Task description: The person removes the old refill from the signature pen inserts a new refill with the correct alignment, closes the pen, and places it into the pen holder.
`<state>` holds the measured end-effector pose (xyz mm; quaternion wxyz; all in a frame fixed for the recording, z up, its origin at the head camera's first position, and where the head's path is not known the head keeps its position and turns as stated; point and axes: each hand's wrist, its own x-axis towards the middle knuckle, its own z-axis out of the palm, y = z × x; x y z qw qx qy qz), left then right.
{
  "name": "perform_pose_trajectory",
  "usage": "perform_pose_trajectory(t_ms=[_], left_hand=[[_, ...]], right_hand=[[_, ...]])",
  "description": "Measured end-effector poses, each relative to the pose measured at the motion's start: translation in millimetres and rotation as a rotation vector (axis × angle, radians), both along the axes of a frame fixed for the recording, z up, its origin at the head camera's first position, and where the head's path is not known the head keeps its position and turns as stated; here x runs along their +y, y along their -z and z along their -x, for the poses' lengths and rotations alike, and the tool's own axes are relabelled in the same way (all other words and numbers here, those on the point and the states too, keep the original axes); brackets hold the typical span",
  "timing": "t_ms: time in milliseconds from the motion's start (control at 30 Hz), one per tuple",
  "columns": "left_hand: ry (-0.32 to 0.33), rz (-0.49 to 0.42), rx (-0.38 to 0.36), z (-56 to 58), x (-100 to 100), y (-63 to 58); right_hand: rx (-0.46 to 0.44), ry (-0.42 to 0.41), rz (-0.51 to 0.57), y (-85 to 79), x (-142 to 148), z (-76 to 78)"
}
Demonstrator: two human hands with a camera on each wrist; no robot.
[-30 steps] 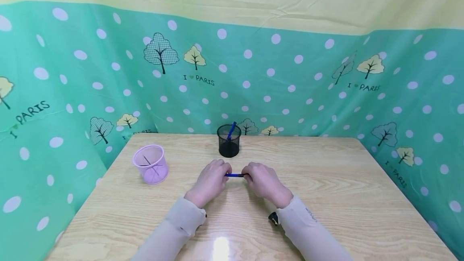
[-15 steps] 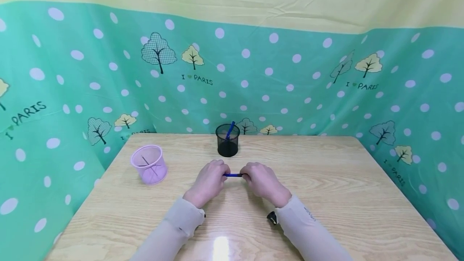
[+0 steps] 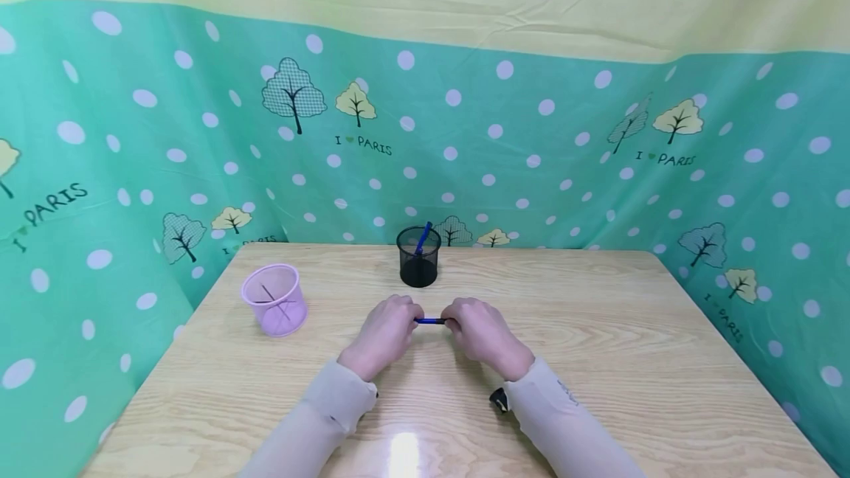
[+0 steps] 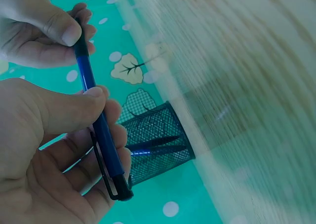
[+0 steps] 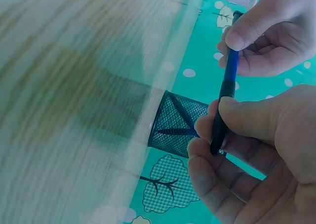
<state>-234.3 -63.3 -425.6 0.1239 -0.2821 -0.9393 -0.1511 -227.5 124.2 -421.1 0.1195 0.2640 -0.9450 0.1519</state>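
A blue pen with a black clip and black grip [image 4: 88, 73] lies level between my two hands, over the middle of the table. My left hand [image 3: 384, 334] pinches its clip end between thumb and fingers; the black clip [image 4: 102, 169] shows below the thumb in the left wrist view. With thumb and fingertips, my right hand [image 3: 483, 334] holds the dark ribbed grip near the tip [image 5: 219, 135]. A short blue stretch of barrel shows between the hands. Behind them stands a black mesh pen cup [image 3: 419, 271] with blue pens [image 4: 153, 147] in it.
A lilac mesh cup [image 3: 282, 316] stands on the left of the wooden table [image 3: 598, 360], with thin dark sticks showing in it. A green and yellow printed cloth [image 3: 465, 131] hangs behind the table and along both sides. A black object [image 3: 499, 400] sits by the right cuff.
Both hands keep their hold on the pen in nearly the same place. The whole head view shifts slightly left, then back right.
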Motion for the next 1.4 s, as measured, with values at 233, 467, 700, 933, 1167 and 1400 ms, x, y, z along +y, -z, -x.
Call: perform_pose_trajectory(t_ms=[233, 467, 700, 933, 1167, 1400], left_hand=[[-0.02, 0.009, -0.018, -0.7, 0.7, 3.3], [-0.02, -0.035, 0.016, -0.4, -0.5, 4.3], [-0.003, -0.022, 0.027, 0.6, -0.6, 5.2], [0.001, -0.019, 0.045, 0.9, -0.7, 3.7], [0.011, 0.004, 0.031, 0.1, -0.2, 3.2], [0.011, 0.038, 0.043, -1.8, -0.4, 2.2]], right_hand=[[0.016, -0.002, -0.005, 1.2, 1.2, 0.0], [-0.007, 0.004, -0.001, 1.1, 0.7, -1.0], [-0.025, 0.011, -0.013, 1.3, -1.2, -3.0], [-0.015, 0.004, -0.014, 0.0, -1.5, -2.8], [-0.031, 0.011, -0.021, 0.6, -1.4, -2.4], [-0.029, 0.005, -0.021, 1.4, -2.0, -3.0]])
